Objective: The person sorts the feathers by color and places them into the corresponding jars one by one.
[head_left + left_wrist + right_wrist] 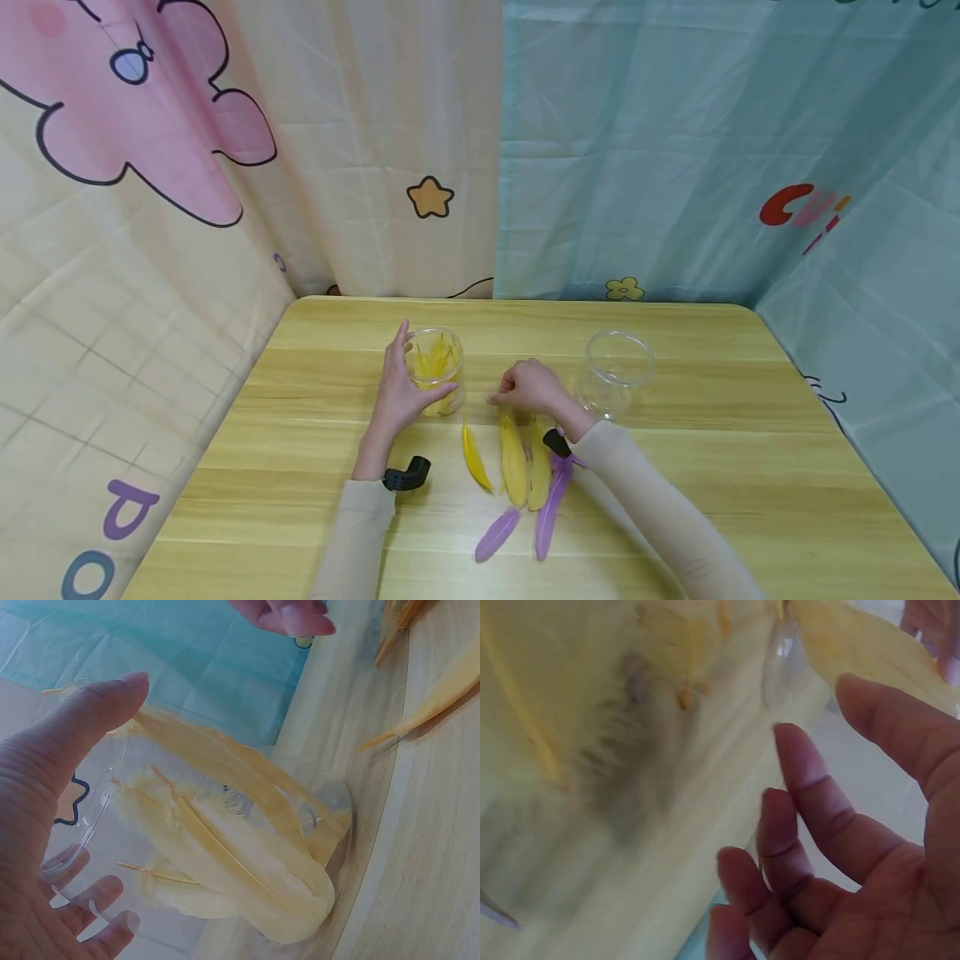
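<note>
l hand (399,394) gripped clear jar (459,373); r hand (536,389), loose & empty, prob risked scattering yellow feathers (513,465) just by it if dragged low.

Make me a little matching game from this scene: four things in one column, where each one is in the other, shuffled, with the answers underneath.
1. Left hand
2. Right hand
3. Purple feathers
4. Orange star

A. Lying on the table, nearer the person than either jar
B. Printed on the curtain
C. Gripping the jar with yellow feathers inside
D. Between that jar and the other jar

Pairs: 1-C, 2-D, 3-A, 4-B
</note>
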{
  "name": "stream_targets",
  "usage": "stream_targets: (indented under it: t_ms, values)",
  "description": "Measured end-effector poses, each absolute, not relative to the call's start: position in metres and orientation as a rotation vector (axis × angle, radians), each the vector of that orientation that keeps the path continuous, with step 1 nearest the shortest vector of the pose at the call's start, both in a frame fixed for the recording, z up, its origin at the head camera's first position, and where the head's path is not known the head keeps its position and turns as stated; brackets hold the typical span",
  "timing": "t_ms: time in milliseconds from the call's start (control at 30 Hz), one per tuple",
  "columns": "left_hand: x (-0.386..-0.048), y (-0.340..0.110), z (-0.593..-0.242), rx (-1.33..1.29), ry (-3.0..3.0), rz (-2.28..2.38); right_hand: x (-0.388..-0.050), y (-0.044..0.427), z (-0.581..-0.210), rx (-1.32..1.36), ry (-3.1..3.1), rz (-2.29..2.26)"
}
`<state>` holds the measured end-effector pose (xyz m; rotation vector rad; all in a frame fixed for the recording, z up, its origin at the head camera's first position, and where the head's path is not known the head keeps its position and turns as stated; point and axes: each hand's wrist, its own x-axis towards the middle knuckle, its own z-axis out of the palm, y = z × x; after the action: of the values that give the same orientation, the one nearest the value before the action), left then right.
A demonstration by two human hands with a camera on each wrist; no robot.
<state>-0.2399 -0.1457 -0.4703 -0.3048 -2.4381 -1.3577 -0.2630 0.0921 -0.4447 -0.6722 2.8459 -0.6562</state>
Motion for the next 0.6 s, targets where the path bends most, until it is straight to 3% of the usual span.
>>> stream_targets:
  t_ms: [600]
  values:
    - [-0.239, -0.146, -0.472, -0.316, -2.433, -1.35, -0.255, 0.084, -0.466, -0.57, 2.821, -0.318]
